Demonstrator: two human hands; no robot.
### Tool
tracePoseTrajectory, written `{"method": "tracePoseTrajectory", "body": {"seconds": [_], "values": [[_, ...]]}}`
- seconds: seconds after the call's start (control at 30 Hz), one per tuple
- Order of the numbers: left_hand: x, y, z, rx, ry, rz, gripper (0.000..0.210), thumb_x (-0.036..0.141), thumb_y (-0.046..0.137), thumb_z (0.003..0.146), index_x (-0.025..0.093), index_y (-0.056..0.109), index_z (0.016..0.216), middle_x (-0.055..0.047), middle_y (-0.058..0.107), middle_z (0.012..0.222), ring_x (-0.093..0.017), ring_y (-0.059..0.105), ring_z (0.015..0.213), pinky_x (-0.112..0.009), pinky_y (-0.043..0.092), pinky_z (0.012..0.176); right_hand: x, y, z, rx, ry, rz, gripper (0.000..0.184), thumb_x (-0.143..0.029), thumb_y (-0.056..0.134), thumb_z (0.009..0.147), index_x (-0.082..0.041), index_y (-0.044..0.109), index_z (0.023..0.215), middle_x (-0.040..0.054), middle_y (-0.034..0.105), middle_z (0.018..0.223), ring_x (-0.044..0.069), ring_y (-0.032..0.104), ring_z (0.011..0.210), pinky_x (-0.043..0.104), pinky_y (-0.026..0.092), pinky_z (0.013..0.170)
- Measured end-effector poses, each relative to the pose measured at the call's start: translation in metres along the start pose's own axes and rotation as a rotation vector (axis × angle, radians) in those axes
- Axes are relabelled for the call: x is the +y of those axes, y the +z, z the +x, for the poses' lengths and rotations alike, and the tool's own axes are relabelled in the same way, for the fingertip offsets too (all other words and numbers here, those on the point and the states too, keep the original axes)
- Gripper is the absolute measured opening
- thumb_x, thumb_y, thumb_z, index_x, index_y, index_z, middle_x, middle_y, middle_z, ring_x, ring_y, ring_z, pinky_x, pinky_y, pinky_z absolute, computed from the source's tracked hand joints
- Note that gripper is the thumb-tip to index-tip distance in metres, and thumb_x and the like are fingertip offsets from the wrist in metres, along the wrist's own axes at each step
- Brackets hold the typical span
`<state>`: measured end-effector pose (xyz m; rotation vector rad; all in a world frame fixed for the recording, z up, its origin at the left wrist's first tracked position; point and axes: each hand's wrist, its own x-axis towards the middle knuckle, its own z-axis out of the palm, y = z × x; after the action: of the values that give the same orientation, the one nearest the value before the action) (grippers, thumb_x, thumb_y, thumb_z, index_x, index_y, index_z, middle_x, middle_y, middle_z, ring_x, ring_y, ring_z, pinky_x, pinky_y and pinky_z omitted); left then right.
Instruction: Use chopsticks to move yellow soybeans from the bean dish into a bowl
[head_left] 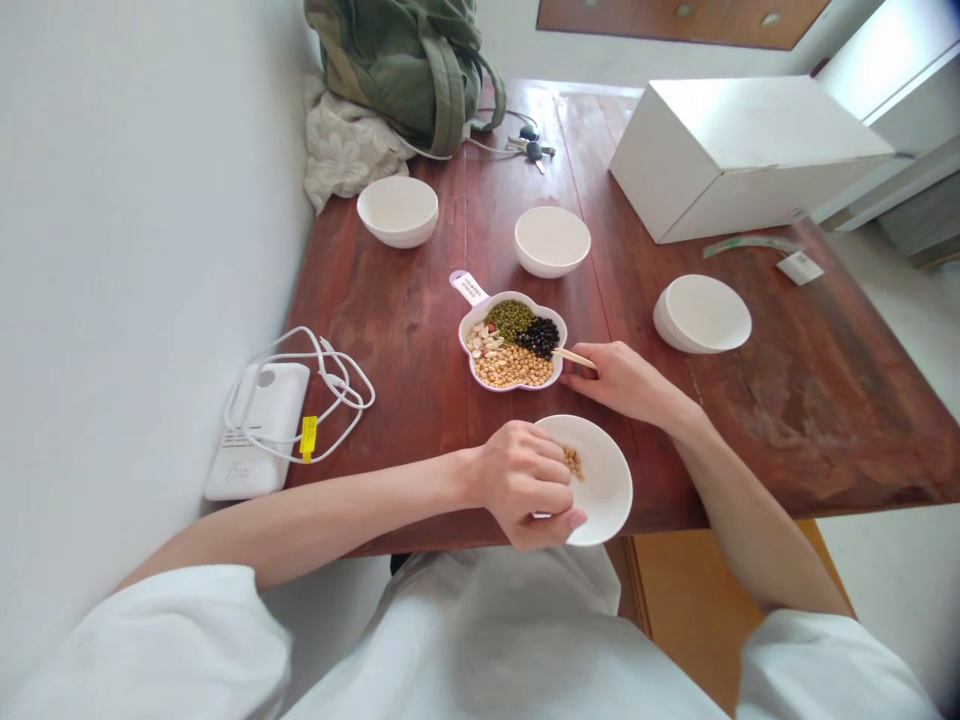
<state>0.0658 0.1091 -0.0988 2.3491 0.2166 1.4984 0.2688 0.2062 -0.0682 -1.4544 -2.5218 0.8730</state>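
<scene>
The top (517, 655) worn is loose and white — softly creased, with wide short sleeves (191, 635).

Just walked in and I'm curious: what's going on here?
A person's left hand is curled over the near bowl, which has some yellow beans in it; what it holds, if anything, is hidden. The right hand is at the edge of a bean dish, by a pale stick; its grip is unclear. Three more bowls stand farther back.

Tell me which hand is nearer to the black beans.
The right hand. It is at the right edge of the dish, close beside the black beans. The left hand is farther off, nearer the wearer, over the left side of the front bowl.
</scene>
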Motion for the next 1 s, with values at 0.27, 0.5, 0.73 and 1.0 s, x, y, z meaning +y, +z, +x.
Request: {"method": "tracePoseTrajectory", "body": {"seconds": [0.27,0.5,0.73,1.0], "values": [[-0.006,-0.003,0.001,0.036,-0.103,-0.066,0.043,0.020,0.057,0.087,0.022,0.025,0.059,0.006,0.035,0.046,-0.012,0.032,0.043,-0.035,0.023,0.048,-0.007,-0.040,-0.024,-0.305,-0.088,0.428,0.033,-0.050,0.076,0.092,-0.019,0.072,0.085,-0.0054,0.047,0.061,0.009,0.037,0.058,0.026,0.028,0.054],[-0.008,-0.004,0.001,0.042,-0.194,-0.082,0.043,0.021,0.051,0.091,0.023,0.022,0.060,0.006,0.032,0.045,-0.011,0.031,0.041,-0.034,0.024,0.049,-0.010,-0.033,-0.023,-0.228,-0.213,0.458,0.037,-0.053,0.069,0.098,-0.018,0.080,0.097,-0.0002,0.069,0.074,0.011,0.053,0.062,0.026,0.037,0.059],[-0.006,-0.005,0.003,0.024,-0.179,-0.063,0.043,0.022,0.047,0.092,0.023,0.017,0.062,0.006,0.029,0.045,-0.012,0.026,0.041,-0.033,0.023,0.050,-0.009,-0.010,-0.009,0.064,-0.187,0.241,0.034,-0.045,0.064,0.102,-0.022,0.073,0.126,0.0046,0.079,0.102,0.018,0.071,0.081,0.027,0.050,0.075],[-0.009,-0.002,-0.011,-0.192,-0.207,0.059,0.048,0.026,0.047,0.093,0.024,0.011,0.061,0.006,0.021,0.046,-0.012,0.029,0.041,-0.033,0.025,0.050,-0.008,-0.002,-0.005,0.052,-0.168,0.025,0.033,-0.051,0.055,0.106,-0.022,0.067,0.097,0.0048,0.075,0.083,0.020,0.067,0.070,0.029,0.038,0.066]]}}
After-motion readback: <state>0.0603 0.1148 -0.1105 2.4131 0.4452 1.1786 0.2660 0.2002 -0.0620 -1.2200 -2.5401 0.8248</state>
